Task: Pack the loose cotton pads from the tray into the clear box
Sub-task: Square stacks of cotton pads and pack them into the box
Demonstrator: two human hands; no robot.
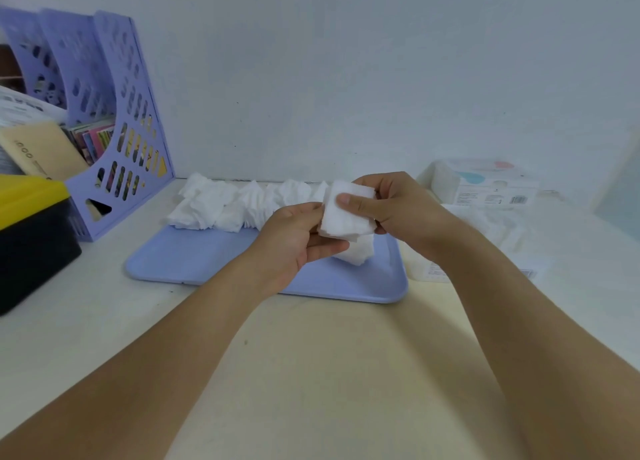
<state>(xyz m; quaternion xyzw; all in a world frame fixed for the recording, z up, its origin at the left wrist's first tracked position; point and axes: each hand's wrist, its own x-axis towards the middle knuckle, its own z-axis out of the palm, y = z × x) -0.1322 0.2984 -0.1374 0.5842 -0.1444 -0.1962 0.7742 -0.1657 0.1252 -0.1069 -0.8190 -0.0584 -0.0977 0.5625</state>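
Cotton pads [221, 206] lie in a loose ragged row along the far edge of a lilac tray [194, 258] at mid-frame, and a smaller clump [356, 251] sits on the tray just below the hands. Above the tray's right half, both hands hold a small stack of pads [346, 213]. The left hand [294, 241] cups the stack from below and from the left, its fingers curled under it. The right hand [391, 206] pinches the stack from the right, thumb pressed flat on the top pad and fingers wrapped behind. The stack is lifted clear of the tray, tilted a little toward the camera.

To the right of the tray, partly hidden by the right forearm, sits a clear container [491, 231] with white pads showing through it; its edges are hard to make out. Behind it, at right mid-frame, rests a white carton [485, 186] with pink and blue print and a barcode. At upper left stands a lilac perforated file rack [114, 120] holding books and papers. A black box with a yellow lid [31, 231] fills the left edge. All rest on a pale table [329, 355] against a white wall.
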